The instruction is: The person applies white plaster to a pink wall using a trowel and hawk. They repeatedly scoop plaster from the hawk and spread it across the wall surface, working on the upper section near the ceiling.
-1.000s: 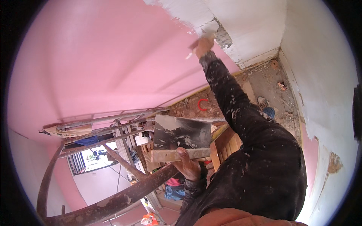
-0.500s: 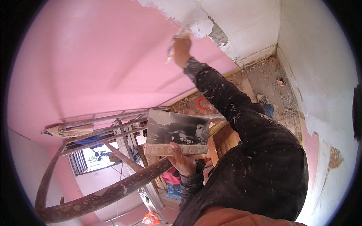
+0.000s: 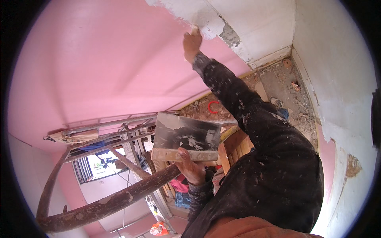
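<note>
Head camera, from my distant seat, gives me the pink wall with a ragged white patch spreading down from the top, and the right hand raised to the border where the two meet. For this smoothing stroke I would hold the blade at a low slant, press evenly, and draw along the border in one unbroken pull, feathering the rim thin so no ridge stands up. I would go gently beside the rough grey spot, whose broken edge could catch the metal or flake more off.

That right hand is closed in a fist around what I take to be a flat blade; only a pale bit shows past the knuckles, so I can't tell its angle, nor whether it touches the wall. The left hand is partly open, gripping the tray by its near wall, thumb over the front and fingers out of sight. The tray sits low at mid-view, well apart from the right hand, its dark inside streaked with pale smears. I'd keep it level, clear of the brown pole beside the left hand.
</note>
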Demonstrator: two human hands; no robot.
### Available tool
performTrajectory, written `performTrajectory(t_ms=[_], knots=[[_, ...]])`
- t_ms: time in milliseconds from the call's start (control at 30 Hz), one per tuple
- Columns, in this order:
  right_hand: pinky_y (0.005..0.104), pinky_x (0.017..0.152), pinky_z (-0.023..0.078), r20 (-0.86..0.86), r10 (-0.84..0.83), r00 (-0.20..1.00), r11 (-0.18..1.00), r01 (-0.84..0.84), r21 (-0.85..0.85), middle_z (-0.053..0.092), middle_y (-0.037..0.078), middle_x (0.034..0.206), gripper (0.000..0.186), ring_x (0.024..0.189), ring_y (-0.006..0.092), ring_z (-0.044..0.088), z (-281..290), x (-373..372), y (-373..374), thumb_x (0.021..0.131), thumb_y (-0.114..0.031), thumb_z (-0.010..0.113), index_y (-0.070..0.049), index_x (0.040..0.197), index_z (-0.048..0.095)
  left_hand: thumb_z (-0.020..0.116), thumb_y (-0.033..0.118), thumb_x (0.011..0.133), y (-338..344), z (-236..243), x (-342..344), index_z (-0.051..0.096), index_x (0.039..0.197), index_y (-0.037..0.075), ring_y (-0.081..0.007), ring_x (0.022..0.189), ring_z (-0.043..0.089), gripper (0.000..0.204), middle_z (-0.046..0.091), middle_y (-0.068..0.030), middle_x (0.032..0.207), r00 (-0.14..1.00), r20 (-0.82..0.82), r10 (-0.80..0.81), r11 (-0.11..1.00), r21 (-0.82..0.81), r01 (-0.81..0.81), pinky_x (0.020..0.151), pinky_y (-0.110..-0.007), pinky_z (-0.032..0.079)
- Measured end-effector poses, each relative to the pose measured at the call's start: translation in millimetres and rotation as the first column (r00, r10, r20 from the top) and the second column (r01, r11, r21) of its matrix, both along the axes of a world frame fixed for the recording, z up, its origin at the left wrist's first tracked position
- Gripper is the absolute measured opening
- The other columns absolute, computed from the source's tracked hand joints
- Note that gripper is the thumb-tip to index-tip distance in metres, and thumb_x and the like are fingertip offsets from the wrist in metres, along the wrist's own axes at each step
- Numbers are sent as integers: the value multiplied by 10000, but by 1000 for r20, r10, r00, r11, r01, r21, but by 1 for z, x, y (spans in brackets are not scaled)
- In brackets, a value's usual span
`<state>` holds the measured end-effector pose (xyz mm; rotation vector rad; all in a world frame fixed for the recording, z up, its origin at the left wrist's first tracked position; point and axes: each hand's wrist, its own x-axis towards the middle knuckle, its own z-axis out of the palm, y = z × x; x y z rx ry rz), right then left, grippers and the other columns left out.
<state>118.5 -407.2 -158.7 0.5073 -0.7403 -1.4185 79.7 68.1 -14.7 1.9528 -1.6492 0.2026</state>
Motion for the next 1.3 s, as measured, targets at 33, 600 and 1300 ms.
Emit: performTrajectory(t_ms=[33,600,1300], knots=[[296,575,487,-654,-8,756,978,143,154,617,42,730,218,668,198,626,-7,14,24,853,-352,638,-138,897,644,559,60,912,3,3,-4,380,1398,45,-394,1110,514,518,473,-257,1248,992,-110,55,998,-19,-58,969,-469,420],[361,947,440,-956,241,-168,794,600,96,535,197,1243,660,1068,314,559,80,52,47,826,-19,608,13,1414,309,492,185,996,1,3,-13,439,1309,-32,-341,1103,514,385,455,-247,1256,954,-293,66,996,-30,-78,950,-442,435],[355,838,483,-989,129,-74,827,558,66,608,148,1022,438,951,244,596,29,79,54,835,-42,601,-21,1259,498,557,75,907,5,-2,-10,343,1420,45,-394,1089,500,556,475,-263,1210,986,-158,48,998,-32,-53,955,-466,402]])
